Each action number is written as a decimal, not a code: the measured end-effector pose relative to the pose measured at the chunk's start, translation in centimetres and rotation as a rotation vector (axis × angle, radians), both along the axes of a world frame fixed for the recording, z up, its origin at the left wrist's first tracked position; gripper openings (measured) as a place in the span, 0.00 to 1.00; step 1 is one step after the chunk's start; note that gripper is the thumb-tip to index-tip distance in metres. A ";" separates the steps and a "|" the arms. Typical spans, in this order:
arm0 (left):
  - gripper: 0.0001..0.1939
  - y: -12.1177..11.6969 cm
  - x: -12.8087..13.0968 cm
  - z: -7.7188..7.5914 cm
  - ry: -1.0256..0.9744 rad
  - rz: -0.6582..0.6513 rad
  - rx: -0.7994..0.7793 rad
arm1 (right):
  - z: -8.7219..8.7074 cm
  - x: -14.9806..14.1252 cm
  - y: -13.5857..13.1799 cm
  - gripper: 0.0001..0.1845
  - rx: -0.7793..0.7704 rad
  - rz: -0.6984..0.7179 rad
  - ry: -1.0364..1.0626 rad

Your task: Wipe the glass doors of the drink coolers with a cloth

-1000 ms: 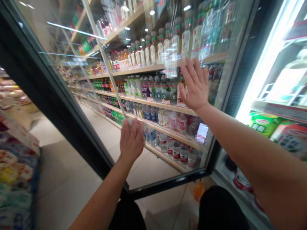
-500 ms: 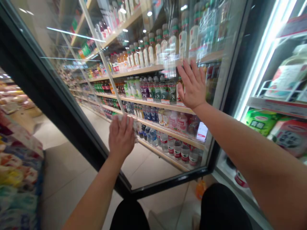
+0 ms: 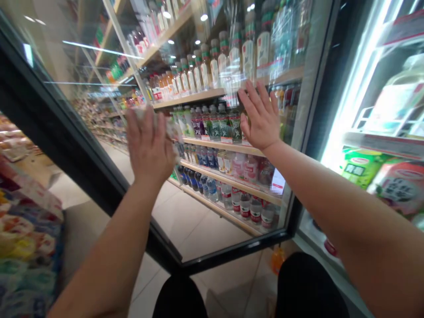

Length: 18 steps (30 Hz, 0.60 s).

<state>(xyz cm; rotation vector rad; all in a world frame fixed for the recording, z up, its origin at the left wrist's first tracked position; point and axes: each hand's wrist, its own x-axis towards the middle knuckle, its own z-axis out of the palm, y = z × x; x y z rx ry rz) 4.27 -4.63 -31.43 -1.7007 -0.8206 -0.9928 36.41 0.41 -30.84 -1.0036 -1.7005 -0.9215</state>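
A glass door [image 3: 205, 225] in a black frame stands swung out in front of me. My left hand [image 3: 149, 150], slightly blurred, presses a pale, crumpled cloth [image 3: 174, 132] to the left part of the pane. The cloth sticks out past the fingers on the right; most of it is hidden under the palm. My right hand [image 3: 261, 119] lies on the glass further right, empty, its fingers spread. Through the pane, shelves of bottled drinks [image 3: 247, 205] show behind both hands.
To the right is a lit cooler shelf [image 3: 391, 145] with green and pink packs [image 3: 404, 185] beneath it. Colourful packaged goods [image 3: 23, 247] stand at the lower left. My black-clad knees are below the door, with an orange item [image 3: 277, 260] near the right one.
My left hand has slid up and to the left across the glass with the cloth. My right hand has stayed almost in place on the pane.
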 end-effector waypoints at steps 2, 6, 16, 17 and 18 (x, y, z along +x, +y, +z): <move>0.31 1.2 -1.2 3.8 -0.086 0.009 0.048 | 0.0 0.0 0.0 0.33 -0.004 0.013 0.005; 0.32 3.1 1.1 5.6 -0.225 -0.063 0.133 | 0.1 -0.1 0.0 0.33 -0.005 0.010 0.006; 0.28 2.4 8.6 6.1 -0.011 -0.056 -0.112 | 0.1 0.0 -0.1 0.33 0.028 -0.018 -0.006; 0.29 2.4 8.5 6.3 -0.070 -0.033 -0.080 | 0.1 0.0 -0.2 0.32 0.020 -0.024 -0.008; 0.29 2.3 8.7 5.6 -0.117 -0.014 -0.054 | 0.1 0.1 -0.2 0.32 0.010 -0.027 -0.007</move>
